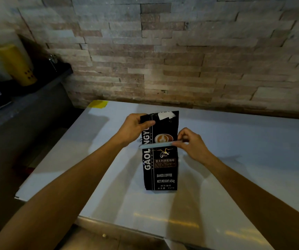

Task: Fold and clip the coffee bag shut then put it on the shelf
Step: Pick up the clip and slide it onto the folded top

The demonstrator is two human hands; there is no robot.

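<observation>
A black coffee bag (163, 170) with white lettering stands upright on the white table (235, 159). Its top is unfolded and carries a white sticker. My left hand (136, 129) grips the bag's upper left corner. A long pale clip (156, 145) lies across the front of the bag about a third of the way down. My right hand (192, 143) pinches the clip's right end at the bag's right edge.
A stone brick wall runs behind the table. At the left a dark shelf (54, 76) holds a yellow cup (18, 65) and a white container. A yellow tape patch (98, 104) marks the table's far left corner. A metal counter edge lies near me.
</observation>
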